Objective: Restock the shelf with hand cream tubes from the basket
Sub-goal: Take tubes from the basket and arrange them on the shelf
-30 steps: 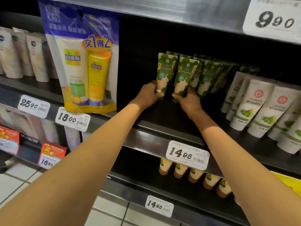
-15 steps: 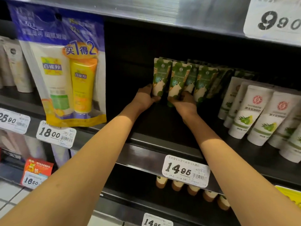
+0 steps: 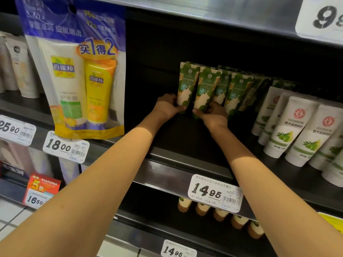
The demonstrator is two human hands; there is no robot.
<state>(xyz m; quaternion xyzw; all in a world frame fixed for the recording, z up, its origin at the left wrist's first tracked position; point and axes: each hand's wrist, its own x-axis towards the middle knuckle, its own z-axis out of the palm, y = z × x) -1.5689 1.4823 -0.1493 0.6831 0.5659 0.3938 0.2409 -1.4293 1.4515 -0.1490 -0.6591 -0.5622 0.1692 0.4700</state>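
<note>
Nearest me, two bare forearms stretch over the front lip of the dark metal shelf (image 3: pixel 185 141), past the white 14.95 price label (image 3: pixel 215 193) clipped to its edge. Farther in, the left hand (image 3: pixel 168 108) grips the foot of a green-and-cream leaf-printed hand cream tube (image 3: pixel 186 86), fingers curled round it. The right hand (image 3: pixel 213 115) grips a second matching tube (image 3: pixel 206 89) the same way, just to its right. Compared with a second ago, both tubes sit deeper on the shelf and closer together. The gap between them has narrowed to a sliver, and the second one now stands hard against the standing row of identical green tubes (image 3: pixel 239 89). I judge the placing nearly done, with only the letting go left. The basket is out of view, so how many remain I cannot tell. The tubes stand cap-down and close to upright, flat crimped ends on top, printed fronts facing the aisle. They look like soft, glossy plastic. Along the shelf to the right lean white tubes with olive prints (image 3: pixel 300 130).
</note>
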